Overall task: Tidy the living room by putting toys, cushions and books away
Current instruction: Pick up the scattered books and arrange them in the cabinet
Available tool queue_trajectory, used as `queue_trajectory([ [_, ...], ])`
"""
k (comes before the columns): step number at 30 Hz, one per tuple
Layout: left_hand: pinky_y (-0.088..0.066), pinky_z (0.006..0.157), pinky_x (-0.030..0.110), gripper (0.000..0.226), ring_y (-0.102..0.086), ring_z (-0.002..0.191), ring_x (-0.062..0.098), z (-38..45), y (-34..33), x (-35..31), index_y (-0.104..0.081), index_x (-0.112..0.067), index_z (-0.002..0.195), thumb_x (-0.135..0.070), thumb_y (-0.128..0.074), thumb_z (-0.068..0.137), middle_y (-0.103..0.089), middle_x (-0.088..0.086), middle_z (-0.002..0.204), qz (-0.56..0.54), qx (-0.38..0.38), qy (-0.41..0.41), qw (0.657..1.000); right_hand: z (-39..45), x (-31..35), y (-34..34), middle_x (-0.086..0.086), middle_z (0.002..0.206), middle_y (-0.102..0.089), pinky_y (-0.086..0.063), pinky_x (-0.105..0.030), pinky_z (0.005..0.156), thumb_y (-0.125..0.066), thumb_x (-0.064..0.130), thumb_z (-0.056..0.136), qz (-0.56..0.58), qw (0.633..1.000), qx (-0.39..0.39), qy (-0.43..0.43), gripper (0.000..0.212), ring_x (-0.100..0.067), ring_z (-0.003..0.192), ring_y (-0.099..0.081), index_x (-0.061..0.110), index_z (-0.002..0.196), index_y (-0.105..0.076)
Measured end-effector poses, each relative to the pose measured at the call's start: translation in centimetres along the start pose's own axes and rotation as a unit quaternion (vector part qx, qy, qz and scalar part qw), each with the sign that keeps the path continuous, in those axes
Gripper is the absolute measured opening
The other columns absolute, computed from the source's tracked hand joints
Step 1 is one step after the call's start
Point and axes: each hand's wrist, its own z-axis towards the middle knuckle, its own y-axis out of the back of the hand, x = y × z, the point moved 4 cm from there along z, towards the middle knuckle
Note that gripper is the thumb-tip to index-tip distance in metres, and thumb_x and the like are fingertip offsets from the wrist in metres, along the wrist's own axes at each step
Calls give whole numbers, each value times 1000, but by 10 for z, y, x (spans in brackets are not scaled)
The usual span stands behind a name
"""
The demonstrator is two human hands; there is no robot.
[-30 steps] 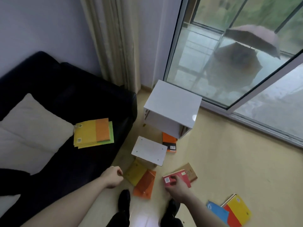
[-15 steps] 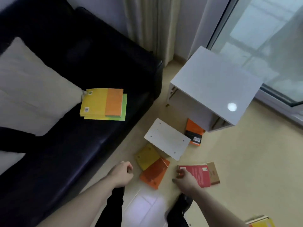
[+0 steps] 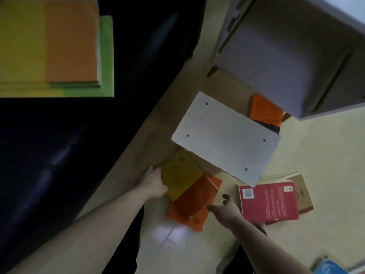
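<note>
Hands first: your left hand [image 3: 153, 183] is touching the near edge of the yellow book [image 3: 180, 175] on the floor, though I can't tell if it's actually gripping yet. Your right hand [image 3: 227, 209] is spread open, empty, right by the orange book [image 3: 194, 202]. Looks like book pickup time. Next you'd want both books pinched properly, since the yellow one's far corner sits under the white board [image 3: 225, 138]. Further out, the red book [image 3: 269, 203] waits, then the stack [image 3: 53, 46] on the sofa [image 3: 59, 145].
</note>
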Motion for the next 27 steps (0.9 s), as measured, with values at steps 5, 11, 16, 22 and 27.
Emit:
queue_trajectory([
  [5,-44,109,37,73,-43,133,28,87,-37,12,-20,-29,160,-41,-53,96,-34,6,152,-15,-10,19,1000,85,-15,-17,-18,146,-49,-46,-34,89,-76,27,90,28,999,-19,-34,82,-34,130,-53,7,152,-26],
  [11,-46,107,41,106,-41,133,31,132,-66,31,-16,-33,160,-52,-77,74,-32,6,150,-50,-16,34,998,154,-25,-35,-2,102,-59,-51,-30,79,-91,34,72,119,991,-23,-61,76,-19,91,-61,13,129,-46],
  [16,-48,102,39,102,-46,130,29,140,-76,34,-32,-35,151,-50,-88,67,-38,5,146,-113,-13,39,993,173,-44,-29,-7,118,-60,-56,-31,77,-95,37,65,157,985,-32,-70,86,-21,97,-63,14,130,-43],
  [22,-48,90,27,75,-54,112,16,123,-92,28,-41,-24,144,-30,-82,82,-53,1,140,-138,31,29,990,163,-48,-16,-9,105,-69,-63,-36,73,-89,25,74,80,996,-21,-16,59,-24,89,-72,15,121,-55],
  [27,-49,102,28,84,-56,124,18,89,-82,26,-33,-29,155,-37,-79,85,-51,-3,149,-132,66,24,989,127,-35,-15,-4,87,-77,-64,-32,71,-87,29,77,3,999,10,45,35,-19,75,-76,16,104,-69],
])
